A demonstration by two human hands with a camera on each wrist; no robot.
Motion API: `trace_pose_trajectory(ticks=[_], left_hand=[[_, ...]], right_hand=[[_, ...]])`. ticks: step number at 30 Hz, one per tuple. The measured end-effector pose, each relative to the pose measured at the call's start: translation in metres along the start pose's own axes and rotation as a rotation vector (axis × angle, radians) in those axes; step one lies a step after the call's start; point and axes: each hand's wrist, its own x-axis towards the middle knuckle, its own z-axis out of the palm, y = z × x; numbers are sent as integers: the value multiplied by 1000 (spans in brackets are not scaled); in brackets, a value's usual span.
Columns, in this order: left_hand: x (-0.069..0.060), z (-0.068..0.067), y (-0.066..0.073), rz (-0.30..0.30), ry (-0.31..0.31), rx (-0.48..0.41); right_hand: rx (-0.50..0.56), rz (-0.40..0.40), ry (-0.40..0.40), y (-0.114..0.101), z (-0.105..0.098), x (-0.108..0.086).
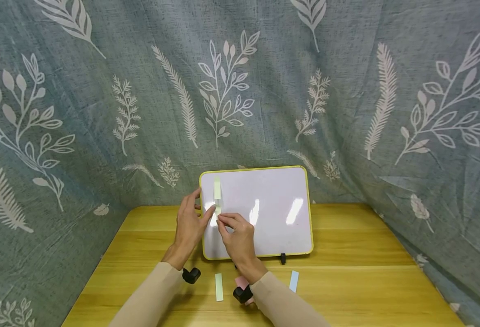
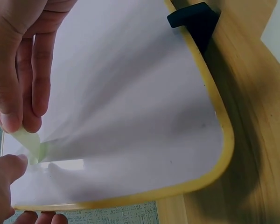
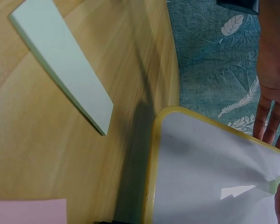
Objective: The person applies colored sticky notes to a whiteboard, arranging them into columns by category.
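A white whiteboard (image 1: 264, 209) with a yellow rim stands tilted on the table. One pale green sticky strip (image 1: 217, 188) is on its upper left part. Just below, my right hand (image 1: 240, 234) pinches a second pale green sticky strip (image 2: 30, 142) between thumb and fingertips; the strip bends away from the board, its far end against the surface. My left hand (image 1: 189, 227) holds the board's left edge, fingers behind the rim and thumb (image 2: 16, 165) in front, beside the strip. The right fingers partly hide this strip in the head view.
On the wooden table (image 1: 354, 268) before the board lie a green sticky pad (image 1: 219, 287), a pink pad (image 1: 241, 282) partly hidden by the right wrist, and a blue pad (image 1: 294, 280). Black feet (image 1: 283, 259) support the board. A patterned grey-green cloth (image 1: 264, 91) hangs behind.
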Motion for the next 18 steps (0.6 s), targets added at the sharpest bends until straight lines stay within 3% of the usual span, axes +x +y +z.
trace_pose_trajectory(ticks=[4,12,18], left_hand=[[3,1,0,-11,2,0],[8,6,2,-22,4,14],[12,10,2,-39,7,45]], right_hand=[[23,-1,-12,1,0,-1],[55,20,-152,3,-7,2],[44,17,-199,6,-8,4]])
